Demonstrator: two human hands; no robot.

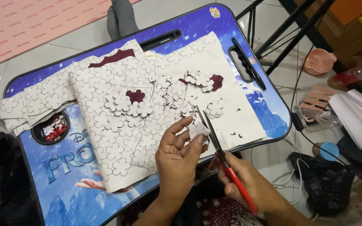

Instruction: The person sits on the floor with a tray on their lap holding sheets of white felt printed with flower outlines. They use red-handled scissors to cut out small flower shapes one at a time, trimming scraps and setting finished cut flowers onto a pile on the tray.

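A small white flower cutout [198, 129] is pinched in the left hand [177, 157], raised above the counter [269, 119] for trimming. Red-handled scissors [223, 157] are gripped closed-fisted by the right hand [248, 184], blades at the cutout's edge.

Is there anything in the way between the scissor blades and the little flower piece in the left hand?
Nothing visible. The left hand pinches the white flower cutout at its fingertips, and the red-handled scissors in the right hand have their blades right against its edge, above the lap desk.
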